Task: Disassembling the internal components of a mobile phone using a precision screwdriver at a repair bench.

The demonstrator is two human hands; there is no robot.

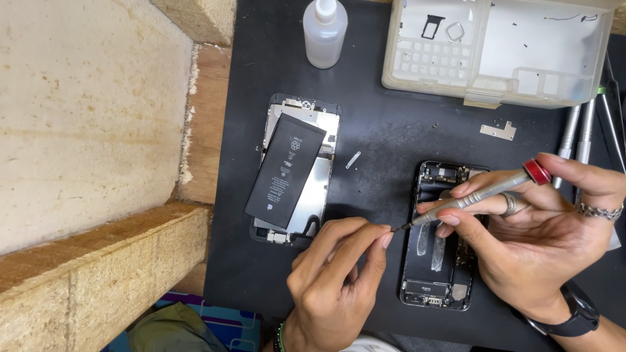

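A black battery [285,171] lies tilted on the phone screen part [297,173]. The left hand [336,287] pinches its fingertips at the screwdriver [469,197] tip; what it pinches is too small to see. The right hand [541,241] curls around the screwdriver above the open phone [440,238], so slow, steady fingers seem best here.

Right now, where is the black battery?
In the head view, the black battery lies tilted on the opened phone screen, left of the left hand, below the plastic bottle.
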